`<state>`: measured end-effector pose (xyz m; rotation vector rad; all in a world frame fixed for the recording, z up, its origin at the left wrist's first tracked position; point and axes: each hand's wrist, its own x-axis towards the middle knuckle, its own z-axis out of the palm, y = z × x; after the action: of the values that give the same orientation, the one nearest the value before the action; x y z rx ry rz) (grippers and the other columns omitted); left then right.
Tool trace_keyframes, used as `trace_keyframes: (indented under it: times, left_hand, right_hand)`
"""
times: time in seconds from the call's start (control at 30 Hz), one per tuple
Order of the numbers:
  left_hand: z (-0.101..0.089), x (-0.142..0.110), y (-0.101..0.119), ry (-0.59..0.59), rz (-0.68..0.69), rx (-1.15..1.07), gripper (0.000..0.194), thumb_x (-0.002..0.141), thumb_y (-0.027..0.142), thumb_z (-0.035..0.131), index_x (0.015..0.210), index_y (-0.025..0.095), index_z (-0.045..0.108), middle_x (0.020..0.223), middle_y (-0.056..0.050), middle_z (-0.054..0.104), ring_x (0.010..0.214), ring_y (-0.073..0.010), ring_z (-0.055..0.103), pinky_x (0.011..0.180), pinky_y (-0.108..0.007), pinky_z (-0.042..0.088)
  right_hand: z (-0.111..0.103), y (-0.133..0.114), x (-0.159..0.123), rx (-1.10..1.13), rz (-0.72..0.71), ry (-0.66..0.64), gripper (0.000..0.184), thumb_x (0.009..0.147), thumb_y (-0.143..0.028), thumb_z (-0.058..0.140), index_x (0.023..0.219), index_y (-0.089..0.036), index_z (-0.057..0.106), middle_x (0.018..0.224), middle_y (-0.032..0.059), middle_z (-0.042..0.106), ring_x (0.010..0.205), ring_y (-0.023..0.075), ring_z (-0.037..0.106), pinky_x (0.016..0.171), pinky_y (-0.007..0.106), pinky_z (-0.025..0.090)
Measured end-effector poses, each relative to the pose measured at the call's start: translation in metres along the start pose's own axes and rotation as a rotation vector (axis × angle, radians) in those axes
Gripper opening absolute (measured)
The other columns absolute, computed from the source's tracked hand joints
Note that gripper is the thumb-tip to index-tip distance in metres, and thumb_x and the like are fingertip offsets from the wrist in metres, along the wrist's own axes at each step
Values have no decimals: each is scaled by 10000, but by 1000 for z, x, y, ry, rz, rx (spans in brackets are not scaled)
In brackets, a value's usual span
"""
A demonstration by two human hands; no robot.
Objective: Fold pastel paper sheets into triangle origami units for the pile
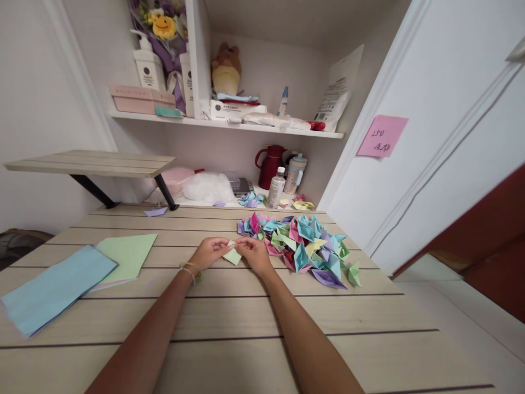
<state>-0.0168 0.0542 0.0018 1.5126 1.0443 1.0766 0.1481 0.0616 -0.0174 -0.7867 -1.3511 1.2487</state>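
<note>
My left hand (211, 251) and my right hand (255, 253) meet near the middle of the wooden table (229, 323), and both pinch a small folded piece of light green paper (233, 255). The paper rests just above the tabletop between my fingertips. Right of my right hand lies a pile of several folded paper shapes (303, 243) in pink, blue, green, purple and yellow. A thin bracelet (192, 269) circles my left wrist.
Flat sheets of blue paper (53, 287) and green paper (125, 254) lie at the table's left. A raised wooden shelf (90, 162) stands at the back left. Behind are a red jug (270, 164), a bottle (276, 187) and a cup (296, 172). A white door with a pink note (382, 135) is on the right.
</note>
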Motion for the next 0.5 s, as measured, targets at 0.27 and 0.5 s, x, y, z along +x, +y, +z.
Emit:
trace_keyframes:
  times: [0.27,0.5]
  left_hand:
    - [-1,3,-3,53,-11,-39,282,616,321,693,797,120,614,753,-66,689,663,-158,634,648,-267,490]
    - [-4,6,-6,105,-46,-240,345,650,321,674,871,165,459,688,-24,672,648,-178,662,641,-296,497]
  right_hand:
    - [1,-4,0,-83,-35,37,283,693,-345,617,904,-163,668,719,23,673,619,140,584,598,250,458]
    - [3,-5,2,-60,-69,144,465,604,-323,709,1031,-185,584,908,47,628,724,136,565,630,234,445]
